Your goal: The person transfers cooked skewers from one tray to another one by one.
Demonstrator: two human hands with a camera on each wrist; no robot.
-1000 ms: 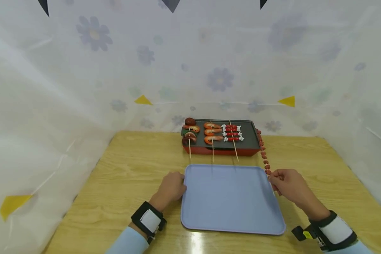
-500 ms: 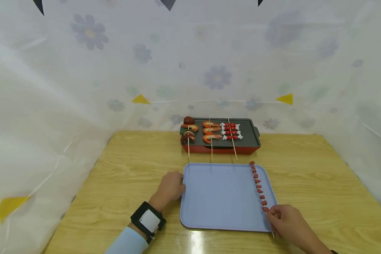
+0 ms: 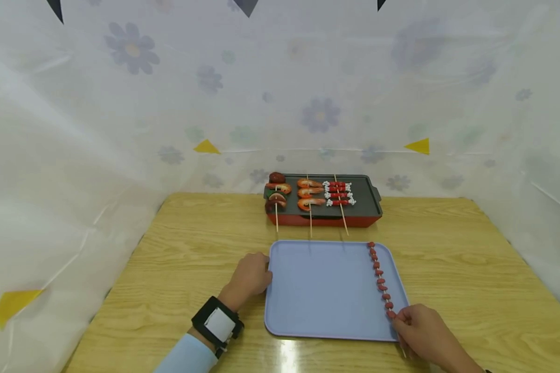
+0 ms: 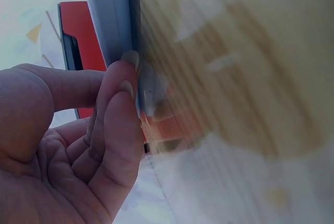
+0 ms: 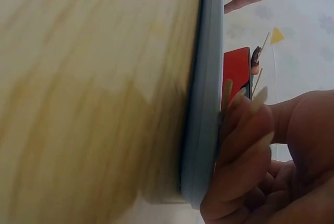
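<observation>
A pale blue tray (image 3: 326, 290) lies on the wooden table. At its left edge my left hand (image 3: 250, 274) grips the rim, fingertips right against the tray's side in the left wrist view. Along the tray's right side lies a skewer of small red meat pieces (image 3: 381, 282), its far tip near the back rim. My right hand (image 3: 420, 327) pinches the bare near end of its stick at the tray's front right corner. In the right wrist view the curled fingers (image 5: 245, 145) are right at the tray's edge.
Behind the tray stands a red grill with a black plate (image 3: 366, 204). On it lie a mixed skewer (image 3: 277, 191), a shrimp skewer (image 3: 310, 192) and a skewer of red and white pieces (image 3: 338, 194), sticks jutting toward the tray. A flowered sheet (image 3: 252, 93) hangs around the table.
The meat skewer has come from beside the grill's right end toward me and onto the tray's right side, in my right hand. My left hand has stayed at the tray's left rim.
</observation>
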